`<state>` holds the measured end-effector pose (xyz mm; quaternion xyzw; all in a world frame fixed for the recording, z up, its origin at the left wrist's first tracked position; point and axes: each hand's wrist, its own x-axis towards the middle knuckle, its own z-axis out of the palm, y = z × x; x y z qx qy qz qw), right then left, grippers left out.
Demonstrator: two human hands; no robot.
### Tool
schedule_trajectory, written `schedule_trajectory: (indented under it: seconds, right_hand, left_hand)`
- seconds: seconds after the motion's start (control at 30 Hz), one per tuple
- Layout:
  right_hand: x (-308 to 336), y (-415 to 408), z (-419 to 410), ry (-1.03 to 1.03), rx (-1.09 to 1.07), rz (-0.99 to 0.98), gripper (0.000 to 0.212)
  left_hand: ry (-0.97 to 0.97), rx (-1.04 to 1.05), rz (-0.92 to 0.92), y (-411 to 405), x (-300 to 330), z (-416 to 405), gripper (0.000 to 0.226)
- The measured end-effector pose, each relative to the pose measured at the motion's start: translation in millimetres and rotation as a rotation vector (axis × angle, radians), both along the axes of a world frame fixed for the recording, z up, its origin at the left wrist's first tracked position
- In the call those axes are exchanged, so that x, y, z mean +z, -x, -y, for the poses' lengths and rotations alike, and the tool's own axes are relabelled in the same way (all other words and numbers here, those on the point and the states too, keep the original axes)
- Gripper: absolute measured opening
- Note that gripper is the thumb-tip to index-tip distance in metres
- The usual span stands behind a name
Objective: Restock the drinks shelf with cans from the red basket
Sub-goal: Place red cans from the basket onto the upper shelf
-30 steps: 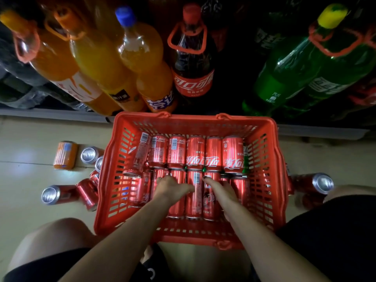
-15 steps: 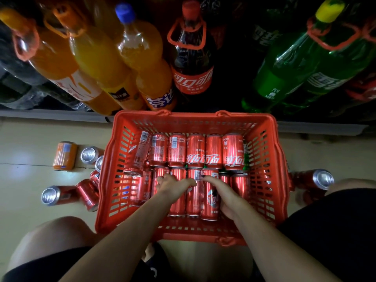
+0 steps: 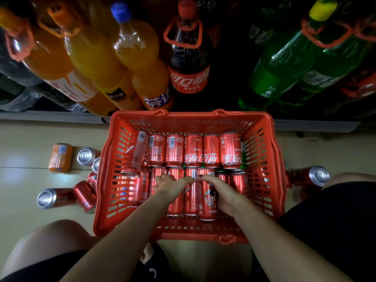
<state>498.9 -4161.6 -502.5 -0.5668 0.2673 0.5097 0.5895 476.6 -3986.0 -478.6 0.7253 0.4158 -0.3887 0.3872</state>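
The red basket (image 3: pixel 273 151) stands on the floor in front of the drinks shelf (image 3: pixel 50 117), holding two rows of red cola cans lying on their sides (image 3: pixel 193 151). My right hand (image 3: pixel 224 195) grips one near-row cola can (image 3: pixel 208 202), thumb over its top end; the can sits slightly skewed and raised from its neighbours. My left hand (image 3: pixel 169 188) lies over the near-row cans just left of it, fingers curled down around a can (image 3: pixel 174 208), thumb stretched toward the right hand.
Large orange (image 3: pixel 95 64), cola (image 3: pixel 190 58) and green (image 3: pixel 284 64) bottles fill the shelf. Loose cans lie on the floor left of the basket, one orange (image 3: pixel 60 157) and several red (image 3: pixel 53 198); another red can (image 3: pixel 311 177) lies on the right. My knees flank the basket.
My right hand has closed round a near-row can and shifted it out of line toward me. The left hand has settled lower onto the cans beside it.
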Motion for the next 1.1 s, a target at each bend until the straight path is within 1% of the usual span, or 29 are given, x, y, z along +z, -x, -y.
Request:
schedule_trajectory:
  seconds: [0.1,0.23,0.3,0.37,0.43,0.53,0.57,0.63,0.67,0.73,0.8,0.83,0.9,0.97,1.03,1.1]
  right_hand:
    - [1.3,0.8,-3.6,-0.013,0.016,0.018,0.052]
    - [11.2,4.4,-16.4,-0.090,-0.001,0.036,0.031]
    - [15.0,9.4,-23.4,-0.098,0.012,0.039,0.025]
    - [18.0,12.5,-25.6,-0.085,0.001,0.054,0.027]
    - [19.4,12.3,-24.9,-0.071,-0.011,0.090,0.032]
    - [19.6,12.5,-24.1,-0.064,-0.049,0.070,0.038]
    - [18.5,13.3,-24.3,-0.058,-0.068,0.080,0.045]
    - [16.4,13.2,-23.9,-0.064,-0.085,0.053,0.073]
    - [15.8,12.6,-25.3,-0.064,-0.096,0.038,0.078]
    - [21.8,10.9,-32.7,-0.058,-0.105,0.045,0.073]
    - [14.7,12.4,-38.2,-0.020,-0.129,0.000,0.097]
    - [12.8,13.9,-41.0,0.000,-0.135,-0.008,0.102]
    - [12.4,17.7,-45.3,-0.025,-0.119,-0.007,0.103]
    - [23.1,17.3,-47.9,0.014,-0.083,-0.025,0.112]
    - [27.3,15.2,-50.9,0.032,-0.044,0.014,0.109]
    - [23.3,14.6,-49.3,0.076,-0.054,0.056,0.109]
  left_hand:
    - [-0.011,-0.018,-0.002,-1.0,2.3,1.3,0.131]
    - [0.017,0.033,0.032,-0.5,3.5,0.4,0.144]
    - [0.031,0.059,0.045,2.9,-1.2,-2.0,0.140]
    - [0.049,0.089,0.051,7.2,-6.4,-4.9,0.131]
    - [0.070,0.121,0.055,9.4,-9.6,-7.2,0.121]
    - [0.071,0.091,0.033,8.9,8.6,-1.1,0.127]
    - [0.075,0.065,0.034,10.1,12.8,2.4,0.127]
    - [0.070,-0.027,0.041,15.5,14.7,9.5,0.128]
    - [0.056,-0.085,0.043,18.2,14.5,12.6,0.129]
    - [0.018,-0.181,0.052,21.5,12.5,16.2,0.130]
    - [0.001,-0.233,0.045,22.2,11.1,17.3,0.124]
    - [-0.010,-0.240,0.040,21.7,12.0,17.3,0.122]
    - [-0.043,-0.213,0.048,20.2,12.1,15.0,0.123]
    - [-0.085,-0.175,0.092,20.1,7.7,11.9,0.113]
    - [-0.125,-0.168,0.117,21.5,3.9,10.8,0.108]
    - [-0.146,-0.189,0.119,22.6,4.2,13.4,0.109]
